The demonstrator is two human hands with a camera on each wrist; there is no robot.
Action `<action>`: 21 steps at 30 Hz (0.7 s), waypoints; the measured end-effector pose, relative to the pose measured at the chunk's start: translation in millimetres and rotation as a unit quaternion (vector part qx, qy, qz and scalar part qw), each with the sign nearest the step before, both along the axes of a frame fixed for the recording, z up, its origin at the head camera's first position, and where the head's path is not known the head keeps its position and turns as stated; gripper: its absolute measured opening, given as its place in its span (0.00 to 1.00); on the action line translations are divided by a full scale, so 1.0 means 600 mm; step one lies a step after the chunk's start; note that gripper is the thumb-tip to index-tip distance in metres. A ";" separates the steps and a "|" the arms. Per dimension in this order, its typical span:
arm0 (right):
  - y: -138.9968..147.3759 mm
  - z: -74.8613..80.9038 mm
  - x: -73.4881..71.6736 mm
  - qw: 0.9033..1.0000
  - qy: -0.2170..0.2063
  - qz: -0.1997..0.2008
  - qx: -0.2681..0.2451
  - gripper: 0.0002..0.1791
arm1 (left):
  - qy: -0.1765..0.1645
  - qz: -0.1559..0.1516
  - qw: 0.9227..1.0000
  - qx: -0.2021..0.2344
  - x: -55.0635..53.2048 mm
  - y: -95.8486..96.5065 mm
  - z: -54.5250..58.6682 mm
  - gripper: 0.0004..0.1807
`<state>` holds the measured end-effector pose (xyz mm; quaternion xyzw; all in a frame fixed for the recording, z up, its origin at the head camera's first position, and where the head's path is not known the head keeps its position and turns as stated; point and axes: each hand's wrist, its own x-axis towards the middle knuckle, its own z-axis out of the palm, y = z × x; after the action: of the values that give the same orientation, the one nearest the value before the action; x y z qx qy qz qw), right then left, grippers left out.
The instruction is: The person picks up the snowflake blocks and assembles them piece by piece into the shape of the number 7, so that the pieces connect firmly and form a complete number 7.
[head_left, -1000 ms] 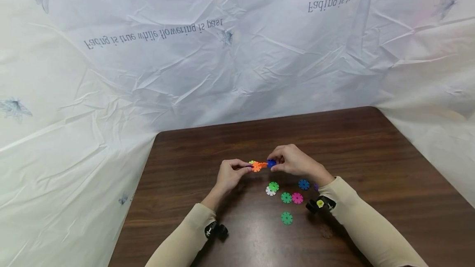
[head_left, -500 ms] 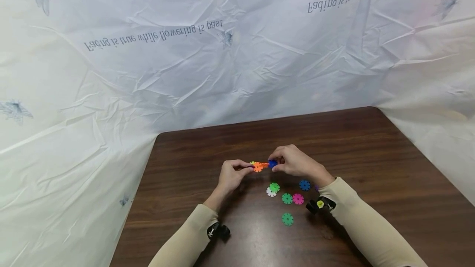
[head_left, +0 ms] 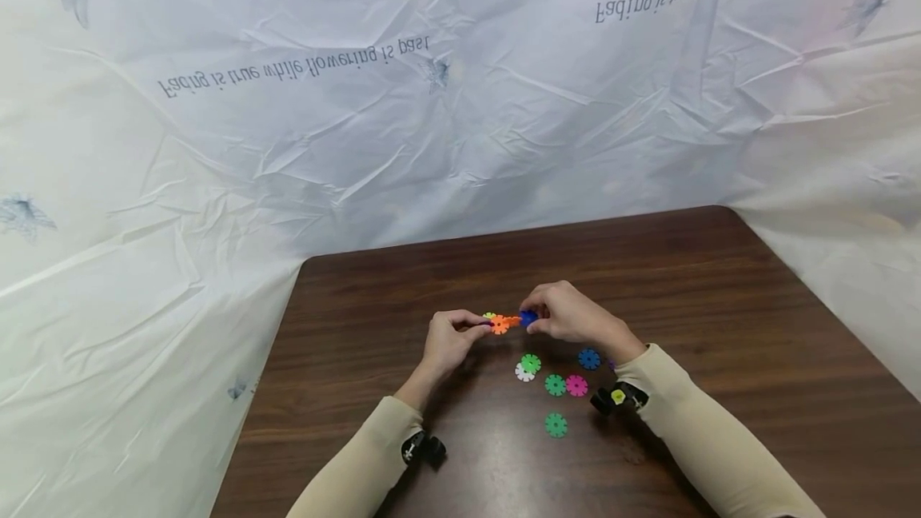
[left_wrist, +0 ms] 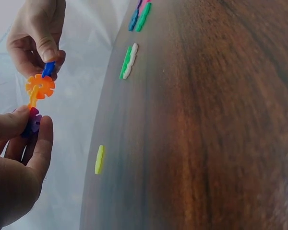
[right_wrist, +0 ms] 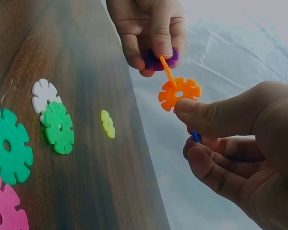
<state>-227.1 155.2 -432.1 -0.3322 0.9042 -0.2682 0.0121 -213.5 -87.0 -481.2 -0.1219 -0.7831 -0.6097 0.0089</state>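
Note:
Held above the table is a chain of slotted plastic snowflake discs. My left hand (head_left: pixel 448 340) pinches the purple disc (right_wrist: pixel 152 61) at one end. Two orange discs, one (head_left: pixel 499 324) nearer the left hand and another (right_wrist: pixel 180 93) nearer the right, interlock at an angle in the middle. At the other end, the fingers and thumb of my right hand (head_left: pixel 572 312) pinch a blue disc (head_left: pixel 528 318), mostly hidden by them in the right wrist view. In the left wrist view the blue disc's edge meets the orange one.
Loose discs lie on the brown table (head_left: pixel 403 278): a white one (right_wrist: pixel 42 93) partly under a light green one (head_left: pixel 531 362), two darker green ones, a pink one (head_left: pixel 576 385), a blue one (head_left: pixel 589 358) and a yellow one (right_wrist: pixel 107 123). A purple one shows by the right sleeve.
My left hand has shifted very slightly to the right. Both hands keep the same hold, and the chain stays nearly still.

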 end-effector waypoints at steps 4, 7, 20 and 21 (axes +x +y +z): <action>-0.004 0.004 0.003 1.000 -0.001 0.000 0.004 0.13 | 0.005 0.004 1.000 -0.011 0.001 -0.002 0.000 0.03; -0.004 0.004 0.005 1.000 0.002 0.002 0.005 0.14 | 0.012 0.007 1.000 -0.023 0.002 -0.003 0.001 0.02; -0.014 -0.008 0.007 1.000 0.017 0.001 0.011 0.13 | 0.034 0.012 0.998 -0.060 0.002 -0.007 0.005 0.02; -0.015 -0.010 0.007 1.000 0.017 0.000 0.009 0.13 | 0.039 0.010 0.997 -0.064 0.002 -0.008 0.006 0.02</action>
<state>-222.8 146.2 -438.4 -0.3365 0.9067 -0.2541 -0.0001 -212.5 -92.1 -477.3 -0.1374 -0.8208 -0.5532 0.0376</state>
